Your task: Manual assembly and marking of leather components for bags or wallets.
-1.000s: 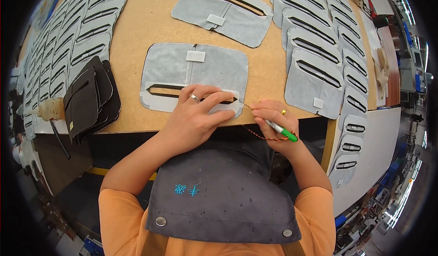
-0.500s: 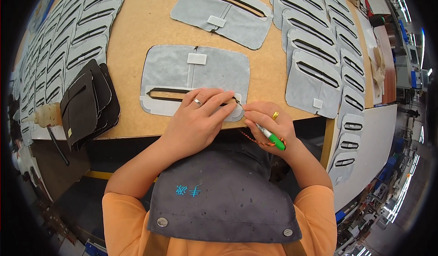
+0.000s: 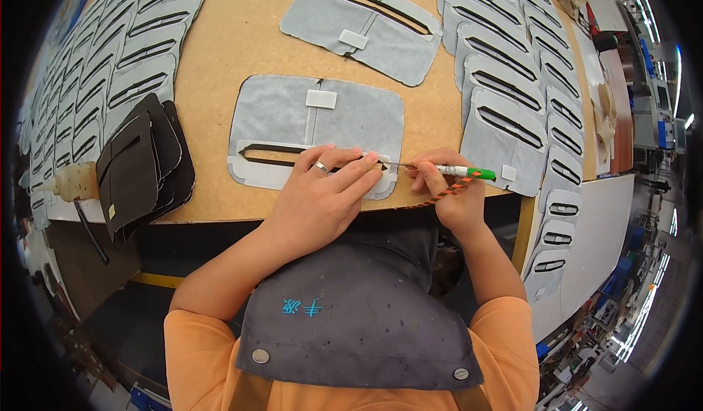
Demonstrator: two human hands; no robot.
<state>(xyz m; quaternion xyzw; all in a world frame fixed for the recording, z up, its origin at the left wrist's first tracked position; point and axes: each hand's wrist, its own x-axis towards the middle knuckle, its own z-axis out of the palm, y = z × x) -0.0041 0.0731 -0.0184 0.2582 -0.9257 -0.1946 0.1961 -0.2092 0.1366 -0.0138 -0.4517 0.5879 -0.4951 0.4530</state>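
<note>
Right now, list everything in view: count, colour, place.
Near panel: one, grey, front centre
Far panel: one, grey, beyond it
Side panels: many, grey, both sides
Stacked pieces: several, dark brown, left
Bottle: one, amber, beside them
Rod: one, black, below bottle
Table: one, tan, beneath panels
Side surface: one, white, lower right
Pen-shaped tool: one, white-green, right of near panel
Cord: one, orange-black, beside tool
Room gear: uncountable, mixed, right
Apron: one, dark grey, bottom
Shirt: one, orange, bottom
Left hand: one, silver-ringed, on near panel
Right hand: one, bare, gripping tool
</note>
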